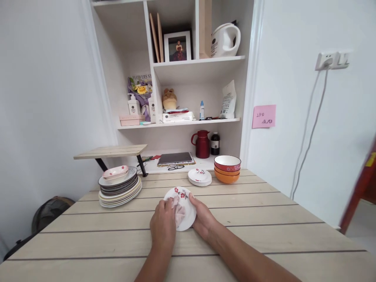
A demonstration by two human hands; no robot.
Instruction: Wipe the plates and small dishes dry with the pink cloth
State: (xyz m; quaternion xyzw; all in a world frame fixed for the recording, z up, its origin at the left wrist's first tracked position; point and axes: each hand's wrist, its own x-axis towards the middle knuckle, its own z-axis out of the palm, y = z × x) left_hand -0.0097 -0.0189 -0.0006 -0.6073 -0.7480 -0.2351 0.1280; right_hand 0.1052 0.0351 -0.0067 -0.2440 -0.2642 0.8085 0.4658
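Wiping seems in hand: over the table, the left hand holds a cloth against the plate, the right hand grips its rim; the next stroke likely needs that steady.

Red-flowered white plate; pale pink cloth

At the lower centre of the frame, the left hand and right hand are both bare, with slim fingers, and the tapering forearms are bare down to the bottom edge.
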